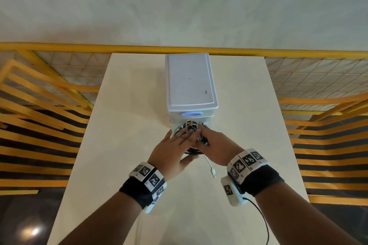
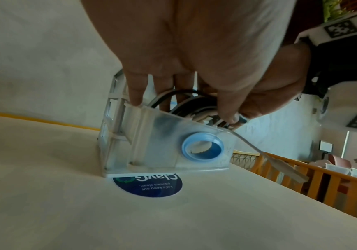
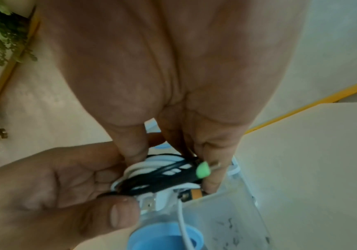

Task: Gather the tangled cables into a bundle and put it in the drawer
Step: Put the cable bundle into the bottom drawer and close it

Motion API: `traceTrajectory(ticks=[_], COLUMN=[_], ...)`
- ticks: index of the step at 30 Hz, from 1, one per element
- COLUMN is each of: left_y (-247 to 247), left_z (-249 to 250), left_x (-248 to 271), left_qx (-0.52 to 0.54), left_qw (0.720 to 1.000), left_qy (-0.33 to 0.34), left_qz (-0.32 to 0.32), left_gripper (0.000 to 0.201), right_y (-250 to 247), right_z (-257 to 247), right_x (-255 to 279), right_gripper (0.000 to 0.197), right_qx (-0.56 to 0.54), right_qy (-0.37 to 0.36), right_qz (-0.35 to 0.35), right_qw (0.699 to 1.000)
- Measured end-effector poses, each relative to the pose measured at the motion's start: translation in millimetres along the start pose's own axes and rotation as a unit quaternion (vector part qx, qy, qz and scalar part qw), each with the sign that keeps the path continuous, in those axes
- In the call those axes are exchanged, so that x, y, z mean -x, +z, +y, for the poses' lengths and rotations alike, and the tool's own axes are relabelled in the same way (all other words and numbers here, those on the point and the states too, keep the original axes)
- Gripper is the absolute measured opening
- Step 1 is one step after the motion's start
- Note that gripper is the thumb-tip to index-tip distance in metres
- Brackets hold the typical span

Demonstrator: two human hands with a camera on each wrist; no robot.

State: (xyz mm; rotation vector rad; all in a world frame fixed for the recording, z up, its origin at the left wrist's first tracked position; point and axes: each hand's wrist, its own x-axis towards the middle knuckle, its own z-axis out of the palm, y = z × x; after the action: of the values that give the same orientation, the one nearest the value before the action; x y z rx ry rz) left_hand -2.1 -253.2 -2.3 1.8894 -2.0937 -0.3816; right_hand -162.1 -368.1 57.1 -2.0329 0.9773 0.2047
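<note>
A bundle of black and white cables sits in the mouth of the pulled-out lower drawer of a white drawer unit. My left hand grips the bundle from the left, thumb against the coil. My right hand pinches it from the right, beside a green plug. In the left wrist view the bundle shows above the translucent drawer front with its blue ring handle. One white cable end with a USB plug hangs out over the drawer front.
The unit stands at the far middle of a pale table; its upper drawer is closed, with a blue ring handle. A round dark blue sticker lies on the table under the drawer front. Yellow railings flank the table.
</note>
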Motion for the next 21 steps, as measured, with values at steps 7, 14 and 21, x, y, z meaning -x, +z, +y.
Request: traceTrajectory(ticks=[7, 14, 21], left_y=[-1, -7, -3], left_z=[-14, -10, -12], left_x=[-4, -5, -4], left_qx=[-0.024, -0.033, -0.039], left_qw=[0.996, 0.995, 0.995], left_qy=[0.034, 0.030, 0.042], left_qz=[0.084, 0.092, 0.087], left_gripper=[0.053, 0.049, 0.047], right_y=[-15, 34, 35], right_z=[16, 49, 52], right_x=[19, 40, 51], right_gripper=[0.029, 0.031, 0.028], right_qx=[-0.148, -0.390, -0.374], right_qy=[0.014, 0.197, 0.135], right_qz=[0.227, 0.016, 0.138], right_qw=[0.962, 0.899, 0.907])
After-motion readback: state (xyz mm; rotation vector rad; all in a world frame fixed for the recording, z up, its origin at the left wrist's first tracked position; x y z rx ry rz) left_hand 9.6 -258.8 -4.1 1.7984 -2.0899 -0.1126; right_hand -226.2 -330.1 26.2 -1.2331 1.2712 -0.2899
